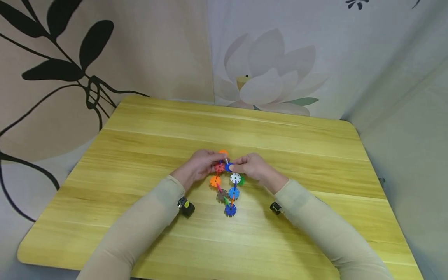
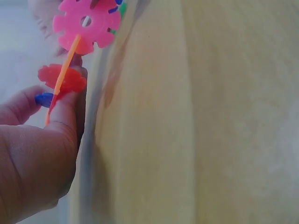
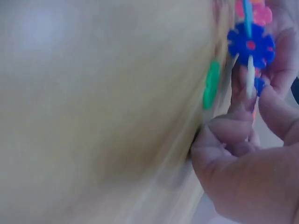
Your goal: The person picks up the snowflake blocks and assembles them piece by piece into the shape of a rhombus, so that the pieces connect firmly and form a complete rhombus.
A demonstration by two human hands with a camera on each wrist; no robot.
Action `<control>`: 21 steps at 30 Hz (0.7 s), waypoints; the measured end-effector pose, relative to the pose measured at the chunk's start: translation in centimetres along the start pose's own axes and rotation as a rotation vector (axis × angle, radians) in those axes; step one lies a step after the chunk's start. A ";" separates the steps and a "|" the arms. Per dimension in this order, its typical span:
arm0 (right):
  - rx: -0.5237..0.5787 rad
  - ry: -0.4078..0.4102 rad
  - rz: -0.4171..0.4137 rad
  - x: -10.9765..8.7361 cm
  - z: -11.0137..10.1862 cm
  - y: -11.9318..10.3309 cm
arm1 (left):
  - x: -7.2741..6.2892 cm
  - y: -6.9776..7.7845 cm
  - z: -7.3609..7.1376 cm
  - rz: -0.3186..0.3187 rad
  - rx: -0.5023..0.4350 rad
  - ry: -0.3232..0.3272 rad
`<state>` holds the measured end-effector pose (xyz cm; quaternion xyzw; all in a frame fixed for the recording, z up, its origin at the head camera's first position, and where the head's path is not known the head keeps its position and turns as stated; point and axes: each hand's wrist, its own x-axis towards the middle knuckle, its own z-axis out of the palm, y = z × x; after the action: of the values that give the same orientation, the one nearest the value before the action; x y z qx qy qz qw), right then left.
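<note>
A looped chain of notched plastic snowflake discs, slotted edge to edge, hangs between the two hands over the table. My left hand (image 1: 200, 165) pinches the chain at its upper left, beside a red disc (image 1: 219, 167); the left wrist view shows thumb and fingers around a blue disc (image 2: 44, 99). On the other side my right hand (image 1: 258, 168) pinches a blue disc (image 1: 229, 167) and the white disc edge (image 3: 250, 77). Lower down are an orange disc (image 1: 215, 181), a white disc (image 1: 235, 178), a light blue disc (image 1: 233, 192) and a dark blue disc (image 1: 230, 210).
The wooden table (image 1: 297, 241) spreads around both arms, with its far edge close to a printed curtain (image 1: 280, 77). A small black camera (image 1: 186, 207) is strapped to the left wrist, another camera (image 1: 275, 208) to the right.
</note>
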<state>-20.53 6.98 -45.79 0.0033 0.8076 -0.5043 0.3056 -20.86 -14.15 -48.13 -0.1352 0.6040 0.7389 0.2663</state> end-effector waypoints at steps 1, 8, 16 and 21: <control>-0.006 -0.007 -0.002 0.1 -0.1 0.0 | 0.0 0.0 0.1 0.001 0.002 -0.003; -0.059 0.028 0.042 0.0 -0.2 -0.3 | 0.2 -0.1 0.2 0.007 0.017 -0.031; -0.106 0.094 0.004 0.2 0.4 0.2 | 0.6 0.1 0.5 -0.006 0.064 0.001; -0.093 0.139 0.006 0.3 0.8 0.5 | 0.6 0.0 0.9 -0.020 0.036 0.004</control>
<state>-20.22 6.44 -46.55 0.0264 0.8495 -0.4638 0.2502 -21.27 -13.17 -48.22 -0.1377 0.6163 0.7250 0.2749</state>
